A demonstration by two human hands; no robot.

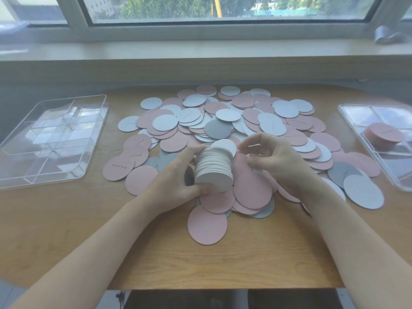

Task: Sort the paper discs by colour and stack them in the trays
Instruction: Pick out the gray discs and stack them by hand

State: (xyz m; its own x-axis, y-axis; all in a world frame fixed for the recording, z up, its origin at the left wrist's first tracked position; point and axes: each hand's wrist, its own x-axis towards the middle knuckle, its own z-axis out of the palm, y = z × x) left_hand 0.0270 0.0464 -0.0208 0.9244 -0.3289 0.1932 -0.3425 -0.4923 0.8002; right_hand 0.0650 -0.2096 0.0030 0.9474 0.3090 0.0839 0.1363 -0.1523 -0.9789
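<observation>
Two clear trays: left-edge tray empty, right-edge tray holding one pink stack. Left hand grips a white disc stack; right hand fingers curled, pinching a white disc.

Wooden table, window, pale sill

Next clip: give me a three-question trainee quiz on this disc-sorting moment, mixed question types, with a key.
1. True or false: the left hand grips the stack of white discs above the loose pile of discs.
2. Which tray already holds a stack of pink discs?
A. the left tray
B. the right tray
C. both
3. Fill in: the right hand is at the ____ end of the white stack.

Key
1. True.
2. B; no discs show in the left tray's compartments.
3. Far; its fingers are curled by the stack's top disc, though whether they pinch anything is unclear.
</observation>
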